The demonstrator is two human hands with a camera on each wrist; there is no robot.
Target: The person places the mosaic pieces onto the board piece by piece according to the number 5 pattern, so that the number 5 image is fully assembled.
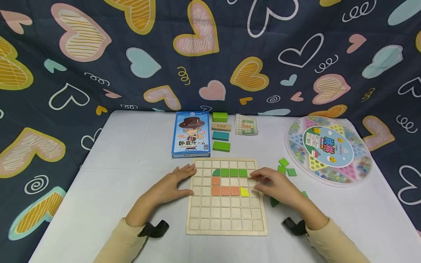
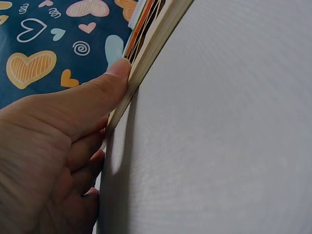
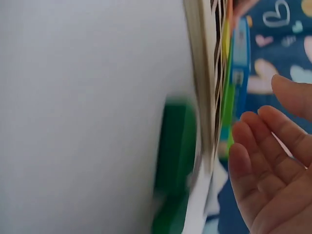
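Observation:
A wooden grid board lies on the table. In the head view, its raised cells hold a row of green square tiles, a dark green rounded tile, several orange square tiles and a yellow rounded tile. My left hand rests against the board's left edge, its thumb and fingertips touching the side. Over the right edge hovers my right hand, fingers loosely bent and thumb apart. Nothing shows between those fingers in the right wrist view, where the palm faces the camera.
Loose green tiles lie right of the board, some partly under the right hand. Behind it stand a blue game box, several coloured blocks and a pattern card. A round marble-game case sits at right.

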